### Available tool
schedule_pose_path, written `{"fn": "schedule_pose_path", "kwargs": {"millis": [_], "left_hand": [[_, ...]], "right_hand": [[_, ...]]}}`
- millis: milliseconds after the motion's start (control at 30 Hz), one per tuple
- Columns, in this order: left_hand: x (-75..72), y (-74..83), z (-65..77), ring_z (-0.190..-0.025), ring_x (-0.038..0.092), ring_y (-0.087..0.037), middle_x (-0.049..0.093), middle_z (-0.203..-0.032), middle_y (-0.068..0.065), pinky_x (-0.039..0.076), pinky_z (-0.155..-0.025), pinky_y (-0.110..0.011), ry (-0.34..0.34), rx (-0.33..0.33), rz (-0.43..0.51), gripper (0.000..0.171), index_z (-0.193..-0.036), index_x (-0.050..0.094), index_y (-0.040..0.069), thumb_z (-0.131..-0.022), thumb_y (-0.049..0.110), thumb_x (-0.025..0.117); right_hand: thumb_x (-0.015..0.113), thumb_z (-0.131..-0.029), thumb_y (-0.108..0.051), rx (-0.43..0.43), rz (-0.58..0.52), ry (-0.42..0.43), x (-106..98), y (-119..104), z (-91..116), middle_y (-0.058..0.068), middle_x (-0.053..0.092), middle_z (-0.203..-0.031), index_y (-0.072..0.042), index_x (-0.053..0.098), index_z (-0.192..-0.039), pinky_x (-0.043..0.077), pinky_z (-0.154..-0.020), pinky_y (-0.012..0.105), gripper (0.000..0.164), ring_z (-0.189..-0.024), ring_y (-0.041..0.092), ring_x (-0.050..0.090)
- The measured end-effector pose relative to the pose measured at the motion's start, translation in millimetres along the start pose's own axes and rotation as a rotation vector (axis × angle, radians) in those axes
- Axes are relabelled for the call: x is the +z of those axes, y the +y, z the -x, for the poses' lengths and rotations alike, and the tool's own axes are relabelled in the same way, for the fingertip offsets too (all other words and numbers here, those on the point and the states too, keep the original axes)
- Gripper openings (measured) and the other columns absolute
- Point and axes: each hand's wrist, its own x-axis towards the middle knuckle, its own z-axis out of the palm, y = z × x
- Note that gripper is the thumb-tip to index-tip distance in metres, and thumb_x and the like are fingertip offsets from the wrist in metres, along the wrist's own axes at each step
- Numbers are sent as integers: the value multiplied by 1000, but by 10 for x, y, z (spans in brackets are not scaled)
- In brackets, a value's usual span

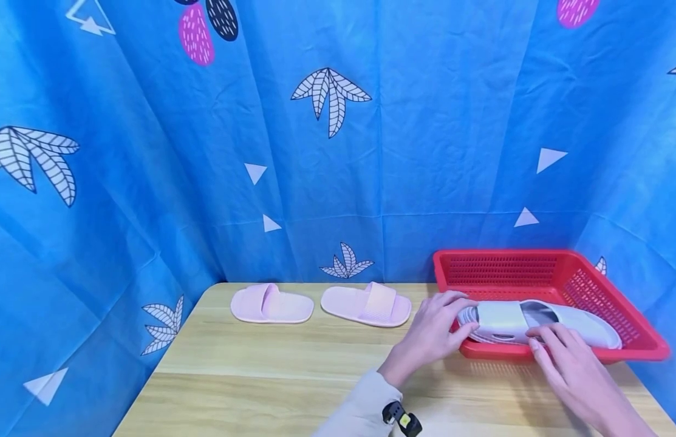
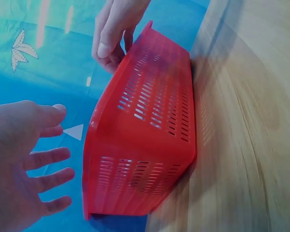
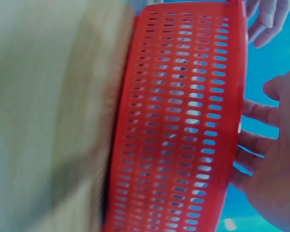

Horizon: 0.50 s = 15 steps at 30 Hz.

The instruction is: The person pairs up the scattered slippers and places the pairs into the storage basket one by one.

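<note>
White slide slippers (image 1: 498, 318) lie lengthwise along the front of a red plastic basket (image 1: 644, 340); whether it is one or a stacked pair I cannot tell. My left hand (image 1: 436, 325) reaches over the basket's left front corner, fingers at the slippers' left end. In the left wrist view that hand (image 2: 19, 166) shows spread fingers. My right hand (image 1: 570, 367) comes over the front rim, its fingertips at the middle of the slippers. From the right wrist, this hand (image 3: 275, 154) has its fingers partly hidden behind the rim. Neither hand visibly grips anything.
Two pink slippers, a left one (image 1: 294, 308) and a right one (image 1: 343, 301), lie on the wooden table (image 1: 250, 376) near its back edge, left of the basket. A blue patterned curtain (image 1: 425, 152) hangs behind and at both sides.
</note>
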Motion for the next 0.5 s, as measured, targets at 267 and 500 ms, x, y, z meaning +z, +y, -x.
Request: {"fn": "schedule_pose_path", "kwargs": {"millis": [267,500], "left_hand": [[-90,-100,168,-129,51,-8,58,-140,8,42,-104,-29,33,-48,41,42,-140,61,26,-101,38,66],[-210,-200,295,-133,51,-10,57,-143,6,40,-110,-34,62,-90,66,43,-142,60,24,-102,40,63]], "right_hand": [[69,-94,-7,-42,-59,13,-1,-134,-155,10,60,-120,-8,65,-120,8,-105,4,27,-111,33,51],[73,-91,-7,-38,-94,11,-5,-251,-238,12,59,-128,-9,62,-132,7,-107,5,43,-119,34,49]]}}
